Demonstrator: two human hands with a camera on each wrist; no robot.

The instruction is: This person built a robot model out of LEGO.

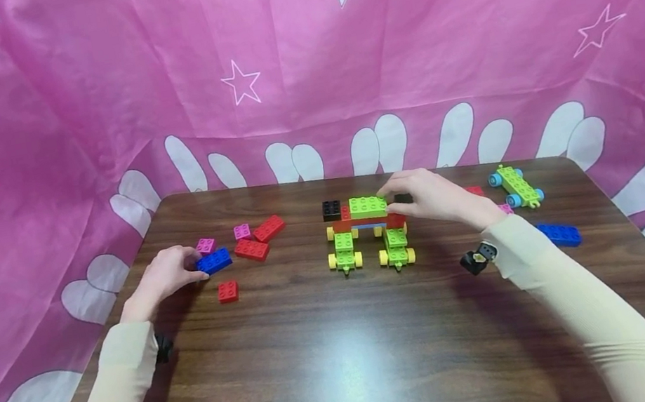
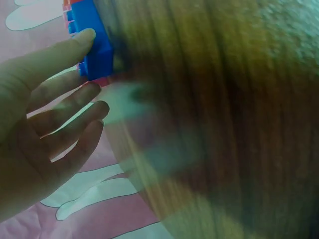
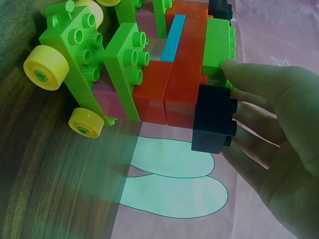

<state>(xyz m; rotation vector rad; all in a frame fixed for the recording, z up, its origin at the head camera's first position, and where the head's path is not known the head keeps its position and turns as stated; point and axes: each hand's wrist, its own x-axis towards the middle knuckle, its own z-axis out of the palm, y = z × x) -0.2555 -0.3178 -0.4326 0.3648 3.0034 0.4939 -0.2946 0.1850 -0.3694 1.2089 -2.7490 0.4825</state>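
Cream sleeves reach over the dark wooden tabletop [image 1: 325,371]. Left hand [image 1: 164,273] pinches a blue brick [image 1: 214,261] near the left edge; right hand [image 1: 433,196] pinches a green brick [image 1: 367,205] atop the wheeled block build [image 1: 366,233] toward the far edge. Bricks look light, rigid, slick; best taken by the long sides. Pink sheeting walls the table.

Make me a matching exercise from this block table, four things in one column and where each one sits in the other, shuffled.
Things:
1. blue brick
2. lime brick
3. blue-wheeled lime chassis
4. small red brick

Places:
A. far right of the table, alone
B. on top of the build, under the right hand
C. at the left hand fingertips
D. loose, nearest the left sleeve

Pairs: 1-C, 2-B, 3-A, 4-D
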